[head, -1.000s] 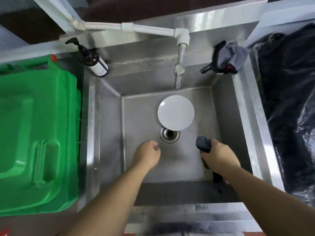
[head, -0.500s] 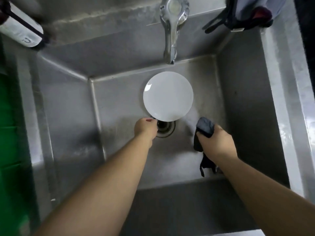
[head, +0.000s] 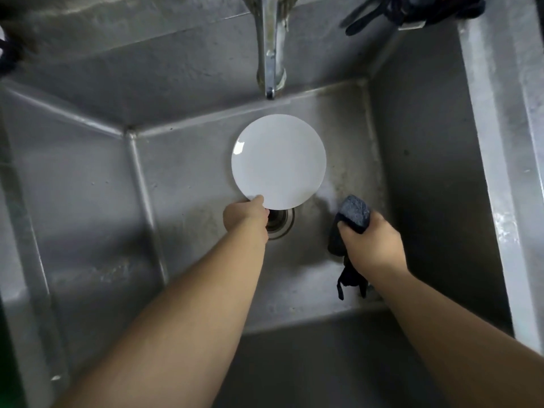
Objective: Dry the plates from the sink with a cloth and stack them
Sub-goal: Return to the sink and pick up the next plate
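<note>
White and round, the plate [head: 278, 161] is lying on the floor of the steel sink [head: 176, 184], just below the tap [head: 270, 54] and overlapping the far edge of the drain [head: 279, 223]. I am watching my left hand [head: 245, 214], which was hovering short of the plate a second ago, now closing on its near rim; the thumb is lying over the edge, though I cannot tell how the fingers underneath are sitting. Half a second back that hand was just touching the rim, so I am judging the pickup as beginning. My right hand [head: 369, 245] is keeping its fingers curled round the dark blue cloth [head: 353, 214], held to the right of the drain with a tail of fabric hanging below the wrist. That means drying is only about to start, and no stack is showing yet. Counting: I am seeing one plate, one cloth in hand, one tap, one drain, and one dark bundle [head: 412, 10] sitting on the sink's back right corner.
</note>
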